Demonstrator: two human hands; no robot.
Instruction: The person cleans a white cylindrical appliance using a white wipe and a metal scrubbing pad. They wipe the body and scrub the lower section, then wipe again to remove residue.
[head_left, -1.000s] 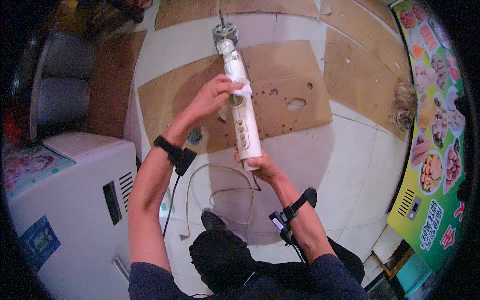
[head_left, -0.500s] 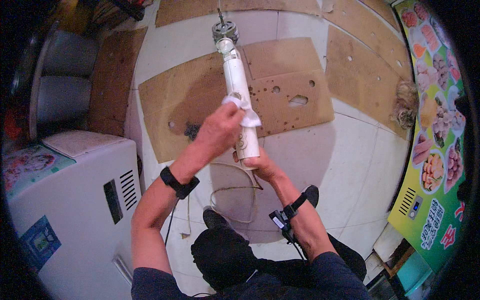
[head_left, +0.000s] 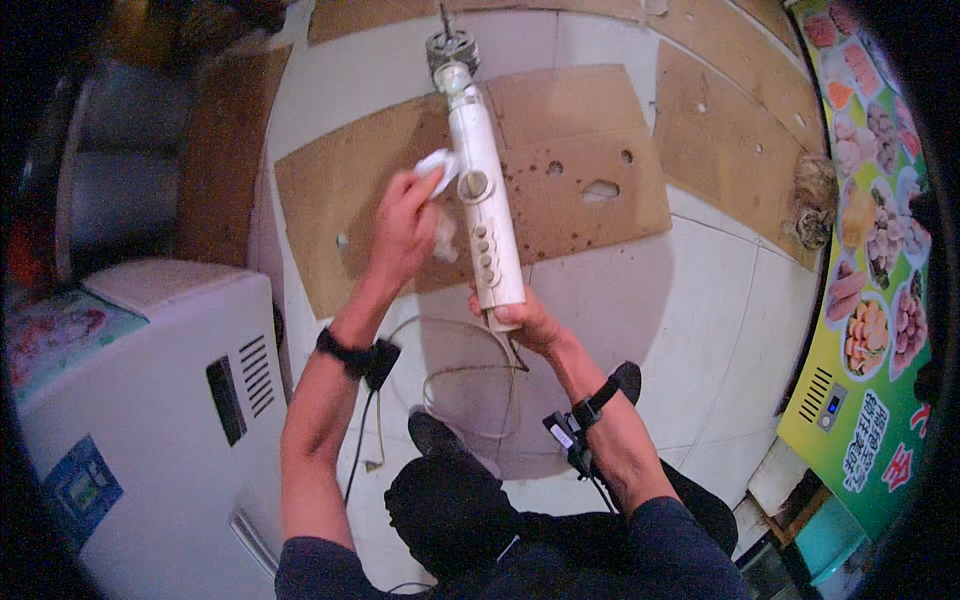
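Observation:
A long white fan column point(head_left: 484, 205) with a round dial and a row of small buttons points away from me. At its far end sits a bare metal motor point(head_left: 452, 50) with a thin shaft. My right hand point(head_left: 520, 315) is closed around the column's near end. Just left of the column, my left hand point(head_left: 408, 220) pinches a crumpled white cloth or tissue point(head_left: 437, 170). The cloth is beside the column, close to the dial, and part of it hangs below the fingers. A pale power cord point(head_left: 425, 390) loops down from the near end toward the floor.
Stained, holed cardboard sheets point(head_left: 580, 150) cover parts of the pale tiled floor point(head_left: 690, 300). A white chest-like appliance point(head_left: 160, 350) stands at left, and a green cabinet with food pictures point(head_left: 865, 260) at right. A ragged brown clump point(head_left: 812, 205) lies beside that cabinet.
My left hand and the cloth have come off the column and moved left and slightly away from me, uncovering the dial and buttons. The right hand keeps its grip on the near end.

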